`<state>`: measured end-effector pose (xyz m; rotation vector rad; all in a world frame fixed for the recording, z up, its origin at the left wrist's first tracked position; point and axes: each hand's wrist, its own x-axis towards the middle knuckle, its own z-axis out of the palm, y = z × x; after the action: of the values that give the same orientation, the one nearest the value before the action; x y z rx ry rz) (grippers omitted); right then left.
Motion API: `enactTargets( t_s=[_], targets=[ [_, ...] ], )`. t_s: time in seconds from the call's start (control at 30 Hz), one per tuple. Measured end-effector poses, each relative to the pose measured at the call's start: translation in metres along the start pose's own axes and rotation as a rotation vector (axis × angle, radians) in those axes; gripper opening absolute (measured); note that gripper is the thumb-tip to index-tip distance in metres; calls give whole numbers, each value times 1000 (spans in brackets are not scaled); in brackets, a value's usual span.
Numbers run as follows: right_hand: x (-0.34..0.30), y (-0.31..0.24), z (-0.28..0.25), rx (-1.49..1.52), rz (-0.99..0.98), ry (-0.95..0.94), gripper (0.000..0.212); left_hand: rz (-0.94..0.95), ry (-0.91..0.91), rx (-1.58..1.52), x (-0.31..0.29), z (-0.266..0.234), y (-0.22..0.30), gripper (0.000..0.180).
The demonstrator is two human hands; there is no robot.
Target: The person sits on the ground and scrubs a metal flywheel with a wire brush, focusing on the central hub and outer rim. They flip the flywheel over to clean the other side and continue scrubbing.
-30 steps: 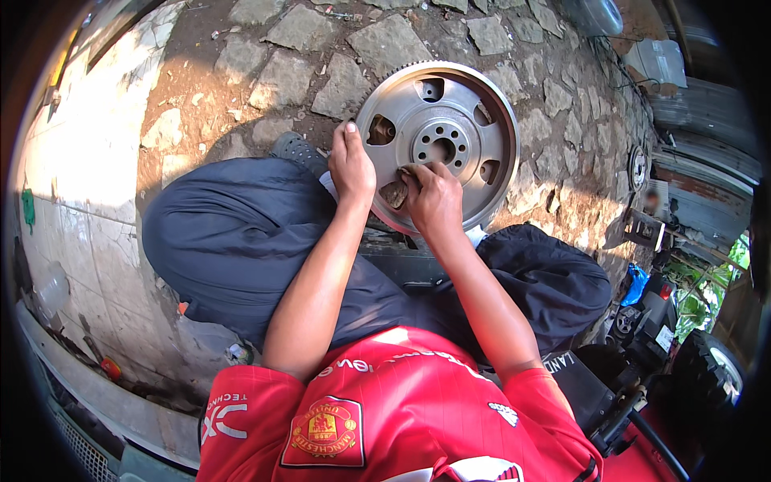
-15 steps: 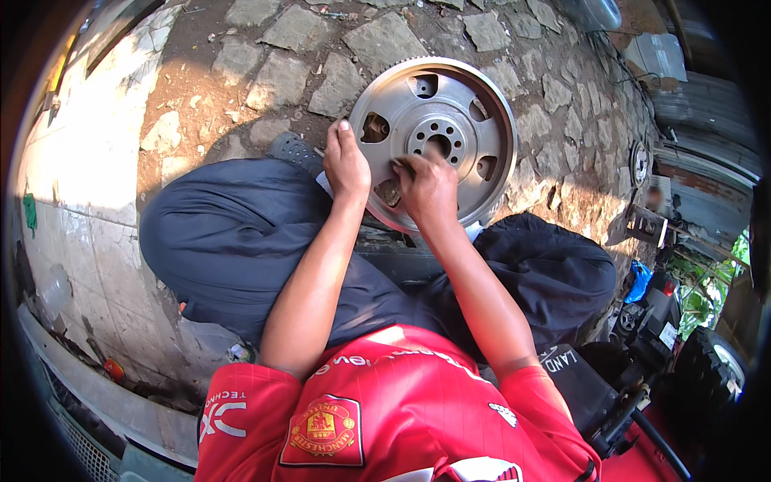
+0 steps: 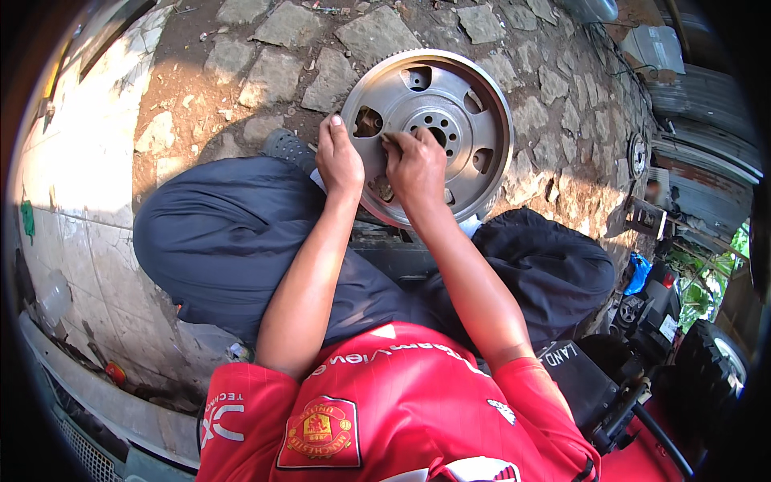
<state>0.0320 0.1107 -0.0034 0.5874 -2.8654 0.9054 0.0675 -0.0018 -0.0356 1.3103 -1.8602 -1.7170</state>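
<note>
A round metal flywheel (image 3: 418,95) with a toothed rim, several cut-outs and a ring of bolt holes round its centre stands tilted between my knees. My left hand (image 3: 340,161) grips its left rim, thumb pointing up along the edge. On the flywheel's face, just left of the hub, my right hand (image 3: 418,169) is closed, fingertips pressed against the metal. A small brownish piece (image 3: 389,140), like folded sandpaper, pokes out of the pinch; most of it is hidden by my fingers.
Rough paving stones (image 3: 376,36) set in dirt lie beyond the flywheel. At the left is a pale tiled ledge (image 3: 96,257). Another toothed wheel (image 3: 638,155) leans at the far right, above a blue plastic bag (image 3: 638,273). A black tyre (image 3: 711,365) is at the lower right.
My right hand has slid up and left across the flywheel's face, away from the centre hole. The left hand keeps its hold on the rim; the whole view has shifted slightly.
</note>
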Motion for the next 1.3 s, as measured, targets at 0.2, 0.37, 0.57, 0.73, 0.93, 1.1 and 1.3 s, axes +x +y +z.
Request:
enactTargets(
  t_s=[0.2,0.37,0.57,0.73,0.93,1.1,1.3],
  targets=[
    [-32,11,-21,11,44,-74,16,-5,-12,-53,7,0,-13,50],
    [-34,15,-20,7,28,-75,16,4,-20,-72,10,3,-16,49],
    [-21,11,-3,28,1,17,14,-22,-14,-32,5,-1,-6,50],
    [-45,23,-27,-16,67,-75,13,-10,7,-22,0,1,0,52],
    [-1,1,2,-25,62,63,12,-11,-14,-35,6,1,-11,52],
    [-44,12,-20,-92,96,-40,14,-14,18,-48,6,3,-14,51],
    [-7,-4,1,-92,96,72,15,-33,-40,-45,6,0,-13,52]
  ],
)
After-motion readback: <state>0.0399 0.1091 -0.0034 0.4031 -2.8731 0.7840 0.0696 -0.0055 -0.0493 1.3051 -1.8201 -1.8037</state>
